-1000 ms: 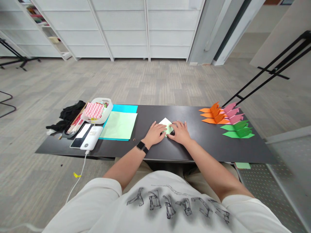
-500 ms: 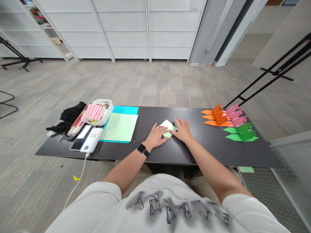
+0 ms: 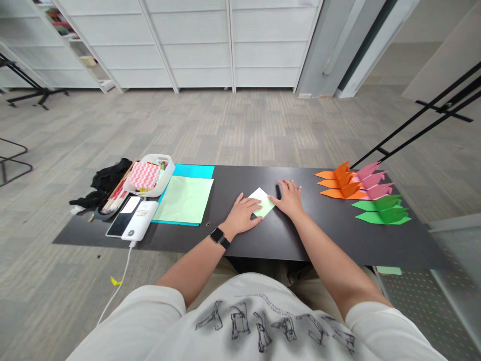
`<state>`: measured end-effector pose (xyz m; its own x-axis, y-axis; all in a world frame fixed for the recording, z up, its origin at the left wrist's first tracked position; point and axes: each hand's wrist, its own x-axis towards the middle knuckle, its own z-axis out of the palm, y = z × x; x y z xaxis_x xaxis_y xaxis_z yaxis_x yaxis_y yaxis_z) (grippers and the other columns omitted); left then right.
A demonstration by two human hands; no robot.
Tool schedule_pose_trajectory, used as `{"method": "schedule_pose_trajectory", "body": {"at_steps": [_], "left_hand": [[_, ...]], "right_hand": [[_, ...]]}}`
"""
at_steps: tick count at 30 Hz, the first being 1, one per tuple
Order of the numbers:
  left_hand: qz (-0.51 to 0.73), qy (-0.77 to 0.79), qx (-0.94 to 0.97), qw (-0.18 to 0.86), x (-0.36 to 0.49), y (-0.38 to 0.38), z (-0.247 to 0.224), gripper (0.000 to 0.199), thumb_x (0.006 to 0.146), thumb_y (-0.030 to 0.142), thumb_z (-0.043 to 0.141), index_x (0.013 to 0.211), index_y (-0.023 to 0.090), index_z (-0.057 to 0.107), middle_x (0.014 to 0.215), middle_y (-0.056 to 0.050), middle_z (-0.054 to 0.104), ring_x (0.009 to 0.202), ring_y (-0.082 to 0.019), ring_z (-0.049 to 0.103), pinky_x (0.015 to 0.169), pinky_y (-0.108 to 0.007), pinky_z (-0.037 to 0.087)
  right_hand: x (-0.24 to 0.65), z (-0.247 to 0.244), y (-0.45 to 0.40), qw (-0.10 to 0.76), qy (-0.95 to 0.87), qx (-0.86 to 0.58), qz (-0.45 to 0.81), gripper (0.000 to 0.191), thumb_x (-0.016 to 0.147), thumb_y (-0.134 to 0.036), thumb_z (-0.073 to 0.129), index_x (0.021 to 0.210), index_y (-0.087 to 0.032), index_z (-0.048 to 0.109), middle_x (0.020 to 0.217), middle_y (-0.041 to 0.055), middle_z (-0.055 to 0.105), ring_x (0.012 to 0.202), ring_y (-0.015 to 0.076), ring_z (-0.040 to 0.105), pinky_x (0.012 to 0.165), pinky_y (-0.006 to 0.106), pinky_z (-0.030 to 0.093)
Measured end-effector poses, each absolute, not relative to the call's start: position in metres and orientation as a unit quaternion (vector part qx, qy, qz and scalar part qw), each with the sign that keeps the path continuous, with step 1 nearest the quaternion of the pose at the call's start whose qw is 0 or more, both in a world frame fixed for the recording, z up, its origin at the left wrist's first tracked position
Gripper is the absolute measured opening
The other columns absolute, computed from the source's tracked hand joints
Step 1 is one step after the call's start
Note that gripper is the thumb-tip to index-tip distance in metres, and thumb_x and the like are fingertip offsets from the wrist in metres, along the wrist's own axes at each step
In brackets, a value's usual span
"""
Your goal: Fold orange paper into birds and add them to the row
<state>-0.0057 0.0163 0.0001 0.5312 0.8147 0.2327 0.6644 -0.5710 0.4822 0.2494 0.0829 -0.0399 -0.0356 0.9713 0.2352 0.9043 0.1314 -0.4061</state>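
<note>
A small folded square of light green paper (image 3: 266, 203) lies on the dark table between my hands, one corner pointing away from me. My left hand (image 3: 242, 214) rests flat with its fingers on the paper's left side, hiding part of it. At the paper's right corner is the thumb of my right hand (image 3: 288, 197); its other fingers are spread on the table beyond. Neither hand is closed around anything.
Light green sheets (image 3: 188, 198) lie over blue paper (image 3: 195, 171) on the left. Beyond are a white basket (image 3: 168, 175), a power bank (image 3: 141, 220) with a cable, and a phone (image 3: 122, 223). Folded orange (image 3: 340, 189), pink (image 3: 378, 190) and green paper birds (image 3: 383, 215) stand right.
My right hand has slid a little to the right, off the middle of the paper to its corner, uncovering more of it. The left hand stays on the paper.
</note>
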Motion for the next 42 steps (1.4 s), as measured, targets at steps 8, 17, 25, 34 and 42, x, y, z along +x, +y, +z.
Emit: {"method": "schedule_pose_trajectory", "body": {"at_steps": [8,17,25,34,42], "left_hand": [[0.215,0.431,0.860,0.167,-0.005,0.015,0.004,0.031,0.098,0.043,0.073,0.126,0.029,0.075,0.148,-0.005,0.070,0.142,-0.027,0.059,0.139,-0.059,0.010],[0.224,0.421,0.866,0.151,-0.006,0.012,0.001,0.039,0.096,0.042,0.074,0.133,0.029,0.071,0.147,-0.006,0.069,0.143,-0.028,0.058,0.139,-0.062,0.009],[0.337,0.473,0.804,0.131,-0.017,0.014,0.000,0.040,0.095,0.031,0.069,0.133,0.022,0.066,0.152,-0.013,0.060,0.146,-0.028,0.054,0.129,-0.049,0.038],[0.302,0.543,0.767,0.159,-0.016,0.021,-0.003,0.040,0.088,0.007,0.056,0.119,0.027,0.071,0.119,-0.002,0.079,0.118,-0.024,0.069,0.131,-0.054,0.032],[0.280,0.515,0.791,0.177,-0.019,0.023,-0.003,0.031,0.096,0.014,0.060,0.119,0.028,0.075,0.124,-0.002,0.079,0.120,-0.022,0.069,0.129,-0.051,0.036]], "right_hand": [[0.249,-0.031,0.075,0.346,-0.699,-0.624,0.046,0.040,0.099,-0.038,0.057,0.136,-0.023,0.066,0.140,0.0157,0.067,0.137,0.0359,0.056,0.123,0.064,0.035],[0.234,-0.019,0.039,0.285,-0.832,-0.469,0.073,0.021,0.102,-0.030,0.063,0.114,-0.029,0.080,0.118,0.0072,0.076,0.114,0.0282,0.065,0.101,0.047,0.049],[0.230,-0.021,0.035,0.268,-0.808,-0.515,0.099,0.022,0.102,-0.034,0.060,0.110,-0.029,0.080,0.122,0.0079,0.077,0.120,0.0291,0.065,0.111,0.051,0.042],[0.232,-0.025,0.035,0.276,-0.778,-0.553,0.110,0.024,0.098,-0.030,0.057,0.110,-0.030,0.078,0.128,0.0064,0.077,0.137,0.0313,0.060,0.126,0.063,0.026],[0.233,-0.024,0.035,0.285,-0.780,-0.542,0.127,0.023,0.097,-0.030,0.058,0.109,-0.029,0.078,0.129,0.0055,0.078,0.138,0.0307,0.061,0.127,0.064,0.026]]}}
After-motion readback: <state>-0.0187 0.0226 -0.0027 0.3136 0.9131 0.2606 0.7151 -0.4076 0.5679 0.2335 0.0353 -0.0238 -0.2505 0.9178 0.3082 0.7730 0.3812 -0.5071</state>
